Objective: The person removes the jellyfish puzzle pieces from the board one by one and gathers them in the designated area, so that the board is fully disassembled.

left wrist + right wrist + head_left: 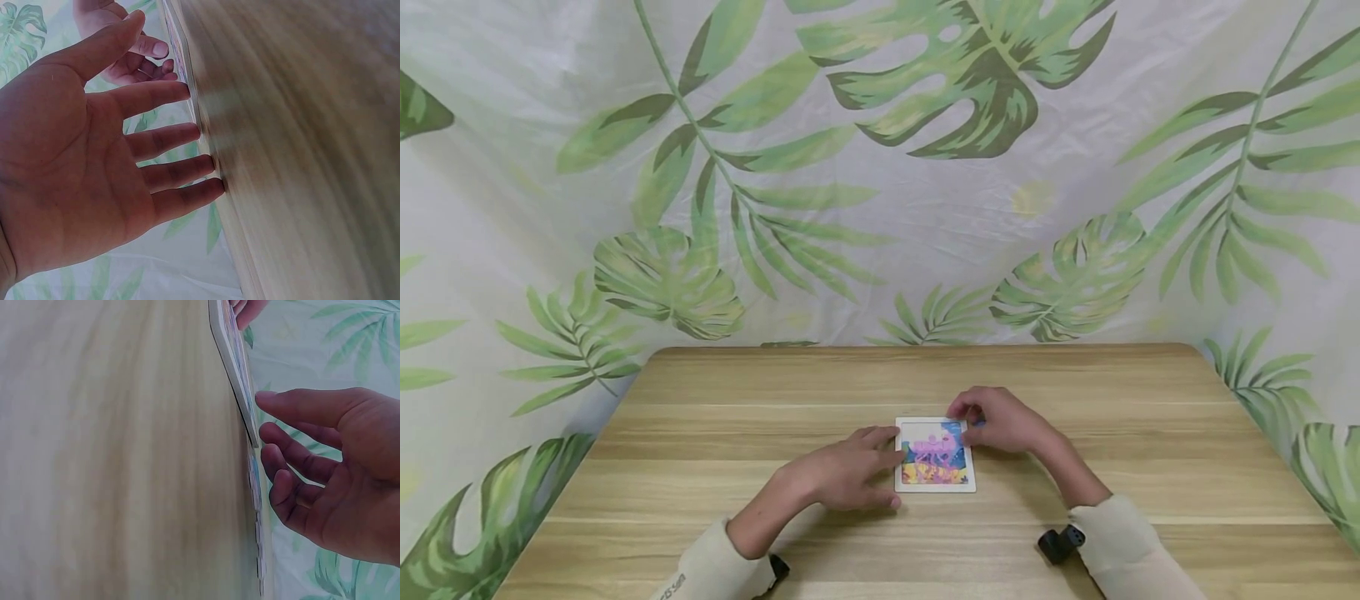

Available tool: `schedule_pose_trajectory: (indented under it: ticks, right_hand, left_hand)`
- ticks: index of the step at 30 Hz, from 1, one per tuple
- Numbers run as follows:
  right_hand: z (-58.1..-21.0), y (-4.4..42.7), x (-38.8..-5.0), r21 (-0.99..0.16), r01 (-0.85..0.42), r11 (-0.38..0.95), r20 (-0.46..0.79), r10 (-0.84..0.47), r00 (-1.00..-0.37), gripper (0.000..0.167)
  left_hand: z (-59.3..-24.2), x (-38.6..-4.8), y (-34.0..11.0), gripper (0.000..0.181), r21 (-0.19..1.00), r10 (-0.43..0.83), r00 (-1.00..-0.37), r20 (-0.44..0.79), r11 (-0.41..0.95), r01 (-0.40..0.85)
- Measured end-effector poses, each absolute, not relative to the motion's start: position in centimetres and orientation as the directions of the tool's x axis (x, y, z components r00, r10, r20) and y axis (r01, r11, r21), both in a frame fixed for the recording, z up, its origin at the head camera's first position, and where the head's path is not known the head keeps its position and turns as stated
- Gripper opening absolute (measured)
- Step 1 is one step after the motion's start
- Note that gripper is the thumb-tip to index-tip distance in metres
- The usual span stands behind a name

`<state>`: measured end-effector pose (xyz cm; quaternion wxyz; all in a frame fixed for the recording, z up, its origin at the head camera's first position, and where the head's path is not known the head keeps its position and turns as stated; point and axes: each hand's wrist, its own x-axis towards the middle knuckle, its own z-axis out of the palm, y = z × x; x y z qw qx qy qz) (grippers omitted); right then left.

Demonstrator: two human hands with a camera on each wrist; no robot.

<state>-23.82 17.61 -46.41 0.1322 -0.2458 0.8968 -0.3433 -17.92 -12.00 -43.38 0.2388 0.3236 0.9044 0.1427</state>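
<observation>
A square picture puzzle [934, 454] with a white border lies flat on the table, showing pink, blue and yellow artwork. My left hand [853, 471] is at its left side with fingers spread and fairly straight; some fingertips reach over the border. At the upper right corner is my right hand [1003, 421], its fingers loosely bent and nothing visible between them in the right wrist view. That view shows the puzzle's white edge [230, 362] beside the thumb. Beneath the right fingers a small blue patch [979, 424] shows, partly hidden.
The wood-grain table [760, 383] ends at a leaf-print curtain [925, 225]. Several thin flat pieces [260, 540] lie past the puzzle's corner, seen edge-on in the right wrist view. Black devices [1062, 544] sit at both sleeve cuffs.
</observation>
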Motion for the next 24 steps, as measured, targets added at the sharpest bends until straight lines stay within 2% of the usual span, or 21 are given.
schedule_pose_trajectory:
  ticks: [13, 24]
  right_hand:
    - [-46.19, 16.71, -23.49, -0.645, -0.340, 0.684, -0.104, -0.519, -0.849, 0.032]
    - [-46.27, 16.76, -23.42, -0.650, -0.352, 0.674, -0.088, -0.526, -0.846, 0.032]
  left_hand:
    - [-43.62, -18.08, -12.04, 0.062, 0.393, 0.661, -0.673, -0.330, 0.745, 0.539]
    - [-43.56, -18.18, -12.04, 0.062, 0.396, 0.666, -0.670, -0.328, 0.740, 0.543]
